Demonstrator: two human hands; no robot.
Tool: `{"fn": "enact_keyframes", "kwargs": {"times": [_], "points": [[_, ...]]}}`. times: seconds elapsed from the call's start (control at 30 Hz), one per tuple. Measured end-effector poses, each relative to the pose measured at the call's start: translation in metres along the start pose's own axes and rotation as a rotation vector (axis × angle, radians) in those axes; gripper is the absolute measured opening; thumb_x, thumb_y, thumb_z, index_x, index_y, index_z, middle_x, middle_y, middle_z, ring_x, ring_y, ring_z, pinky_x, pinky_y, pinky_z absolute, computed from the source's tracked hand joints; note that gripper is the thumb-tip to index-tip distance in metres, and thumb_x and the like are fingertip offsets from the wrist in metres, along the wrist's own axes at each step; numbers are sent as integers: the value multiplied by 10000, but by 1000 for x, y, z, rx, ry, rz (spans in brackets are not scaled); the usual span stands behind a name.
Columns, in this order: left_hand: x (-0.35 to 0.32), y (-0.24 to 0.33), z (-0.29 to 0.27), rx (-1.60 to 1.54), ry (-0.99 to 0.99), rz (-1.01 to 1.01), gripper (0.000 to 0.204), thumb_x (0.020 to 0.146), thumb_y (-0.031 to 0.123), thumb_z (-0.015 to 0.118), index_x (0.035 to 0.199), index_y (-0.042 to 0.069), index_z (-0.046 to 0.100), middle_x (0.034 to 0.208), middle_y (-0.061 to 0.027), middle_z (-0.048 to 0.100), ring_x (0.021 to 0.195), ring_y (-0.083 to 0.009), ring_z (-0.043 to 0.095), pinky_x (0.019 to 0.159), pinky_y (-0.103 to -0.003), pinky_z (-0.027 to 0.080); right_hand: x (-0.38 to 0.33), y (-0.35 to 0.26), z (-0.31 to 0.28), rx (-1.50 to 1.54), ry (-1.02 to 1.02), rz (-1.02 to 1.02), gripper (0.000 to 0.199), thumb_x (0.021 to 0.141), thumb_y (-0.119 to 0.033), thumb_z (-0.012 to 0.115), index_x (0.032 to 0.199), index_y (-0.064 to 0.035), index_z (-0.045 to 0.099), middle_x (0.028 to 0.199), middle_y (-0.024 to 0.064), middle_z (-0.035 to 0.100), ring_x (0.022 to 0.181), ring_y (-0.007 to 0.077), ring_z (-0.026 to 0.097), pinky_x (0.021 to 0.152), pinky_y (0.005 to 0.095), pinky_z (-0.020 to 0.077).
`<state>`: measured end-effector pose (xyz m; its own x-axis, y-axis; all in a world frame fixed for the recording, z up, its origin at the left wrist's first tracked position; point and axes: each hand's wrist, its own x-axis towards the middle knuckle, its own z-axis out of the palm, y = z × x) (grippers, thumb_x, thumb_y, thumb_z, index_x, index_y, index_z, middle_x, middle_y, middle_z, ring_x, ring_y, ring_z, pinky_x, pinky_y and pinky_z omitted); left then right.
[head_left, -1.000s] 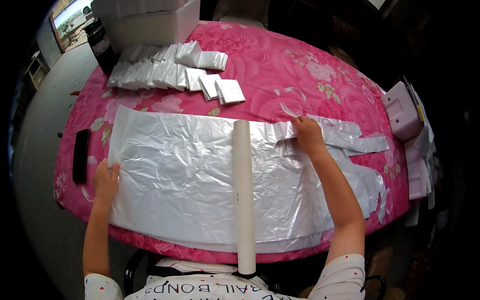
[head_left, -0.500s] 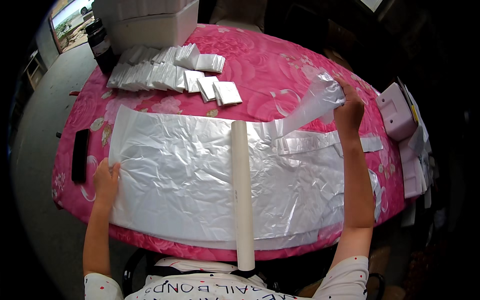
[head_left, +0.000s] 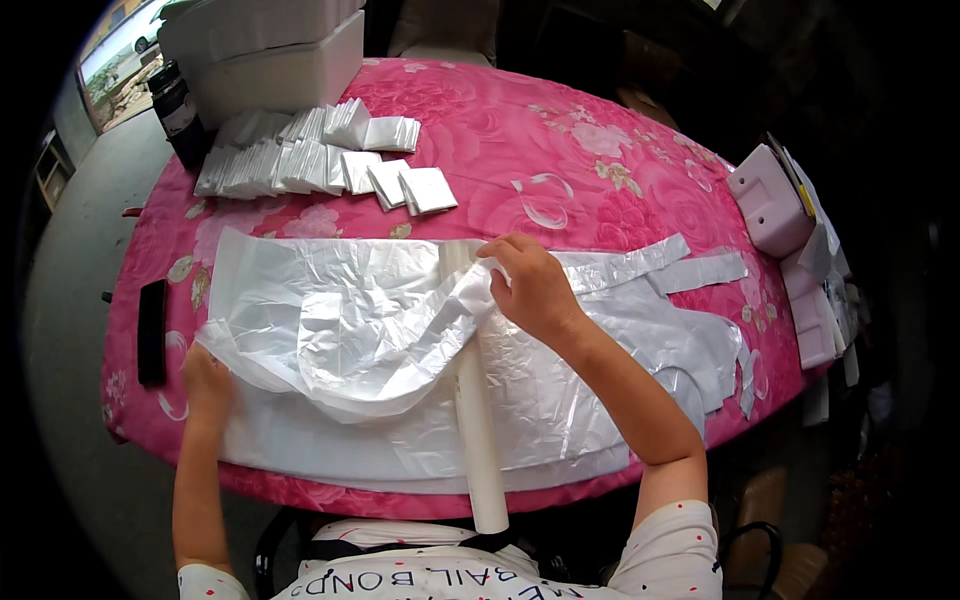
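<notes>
A stack of thin white plastic sheets [head_left: 600, 370] with strap-like strips at its right end lies across the table before me. Across the stack rests a long off-white tube [head_left: 478, 440], its near end jutting past the table edge. My right hand [head_left: 535, 290] pinches the end of the top plastic sheet [head_left: 370, 340] above the tube's far part. That sheet is doubled back to the left, loose and crumpled, with a drooping fold toward me. At the stack's left edge my left hand [head_left: 207, 385] grips the sheet's corner; the film partly covers its fingers.
Folded white plastic packets [head_left: 290, 160] stand in rows at the far left, before a white foam box [head_left: 275, 75] and a dark bottle [head_left: 178, 115]. A black phone-like slab [head_left: 152, 332] lies left of my left hand. Foam pieces [head_left: 770, 205] stand at the right edge.
My right hand has swung from the far right to the middle, carrying the sheet's end leftward over the tube. My left hand stays at the left edge. The view has shifted slightly.
</notes>
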<state>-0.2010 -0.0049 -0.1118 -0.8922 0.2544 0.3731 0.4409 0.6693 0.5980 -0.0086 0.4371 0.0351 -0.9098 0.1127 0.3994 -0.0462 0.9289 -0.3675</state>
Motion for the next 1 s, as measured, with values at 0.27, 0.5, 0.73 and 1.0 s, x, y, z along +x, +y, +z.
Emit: {"fn": "enact_keyframes", "kwargs": {"times": [0.27,0.5,0.73,1.0], "points": [[-2,-50,21,221,211,111,288,844,257,643,944,1,557,747,-141,604,592,-255,596,505,-377,475,-27,116,-11,-56,-269,228,477,598,-283,807,942,-14,617,919,137,617,873,287,586,770,364,470],[0,-110,22,313,263,145,428,830,304,660,1079,-28,557,810,-172,634,650,-278,644,548,-379,524,-9,121,-12,-139,-523,205,351,597,-278,771,772,-14,620,695,143,605,669,305,595,632,392,466],[-1,-78,15,370,143,123,456,841,297,647,1117,-47,530,910,-208,623,687,-296,650,590,-387,539,-20,122,-53,-5,-494,355,385,600,-252,784,860,-21,618,781,123,625,755,261,612,677,360,470],[0,-76,13,382,123,24,467,840,281,650,1135,-57,522,958,-229,610,749,-308,646,642,-395,535,-36,139,-43,-203,-438,238,555,536,-319,822,975,-37,632,952,129,611,942,290,582,784,370,473]]}}
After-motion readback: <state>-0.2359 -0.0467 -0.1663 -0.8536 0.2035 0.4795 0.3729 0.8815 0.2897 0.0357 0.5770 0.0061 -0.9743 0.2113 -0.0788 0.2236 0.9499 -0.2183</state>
